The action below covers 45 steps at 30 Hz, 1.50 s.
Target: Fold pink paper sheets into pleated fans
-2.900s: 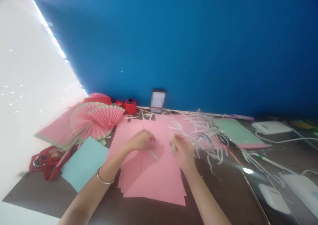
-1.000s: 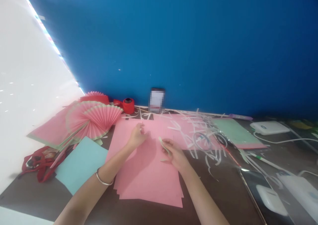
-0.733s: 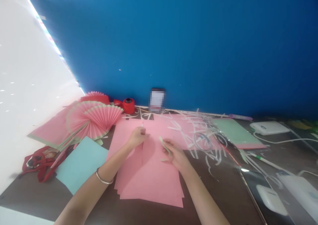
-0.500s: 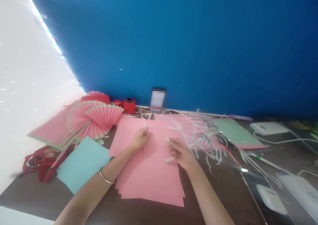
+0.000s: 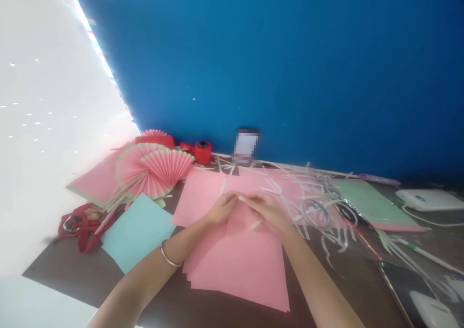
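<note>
My left hand (image 5: 224,207) and my right hand (image 5: 266,212) meet above a stack of pink paper sheets (image 5: 239,270). A pale strip (image 5: 256,224) extends below the fingers of my right hand, which are pinched on it; one pale end shows between the two hands. The fingers of my left hand are pressed together at that end, and what they hold is too small to make out. Another thin white strip (image 5: 223,185) lies on the pink paper just beyond my left hand.
Pink folded fans (image 5: 166,171), a turquoise sheet (image 5: 139,234) and red straps (image 5: 87,236) lie left. A red tape roll (image 5: 203,153) stands behind. Right are tangled white strips (image 5: 311,202), a green packet (image 5: 373,205), a phone (image 5: 409,284) and white devices (image 5: 429,200).
My hands have come together over the pink sheets, my left hand moving toward my right. The strip stays in my right hand. The camera view has shifted, so the table items appear further right.
</note>
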Each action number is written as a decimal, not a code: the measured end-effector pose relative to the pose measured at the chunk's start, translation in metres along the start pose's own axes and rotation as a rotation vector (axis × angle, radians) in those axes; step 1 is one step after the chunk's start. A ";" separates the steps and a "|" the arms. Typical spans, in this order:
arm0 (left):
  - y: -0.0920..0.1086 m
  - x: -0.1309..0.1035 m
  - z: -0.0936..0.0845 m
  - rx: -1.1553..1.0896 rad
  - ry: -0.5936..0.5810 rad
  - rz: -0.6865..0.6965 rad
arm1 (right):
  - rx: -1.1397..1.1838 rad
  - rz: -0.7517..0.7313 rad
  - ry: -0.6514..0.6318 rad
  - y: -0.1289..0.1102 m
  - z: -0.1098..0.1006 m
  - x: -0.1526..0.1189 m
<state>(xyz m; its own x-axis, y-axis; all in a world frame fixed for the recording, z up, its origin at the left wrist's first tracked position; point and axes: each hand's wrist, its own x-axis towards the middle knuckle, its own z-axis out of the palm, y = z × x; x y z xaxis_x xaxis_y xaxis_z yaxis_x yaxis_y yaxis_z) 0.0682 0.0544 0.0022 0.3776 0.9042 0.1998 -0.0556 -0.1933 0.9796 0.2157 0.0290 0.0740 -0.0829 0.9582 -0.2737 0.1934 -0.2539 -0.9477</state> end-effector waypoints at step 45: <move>0.008 -0.002 0.002 0.189 0.034 -0.061 | -0.257 -0.104 0.146 -0.001 0.006 0.005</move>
<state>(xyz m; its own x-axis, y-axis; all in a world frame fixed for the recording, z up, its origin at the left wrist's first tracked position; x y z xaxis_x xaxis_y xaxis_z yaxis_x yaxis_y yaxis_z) 0.0689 0.0501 0.0099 0.3430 0.9282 0.1442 0.1421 -0.2031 0.9688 0.2093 0.0337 0.0722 0.0223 0.9909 -0.1331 0.4334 -0.1295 -0.8918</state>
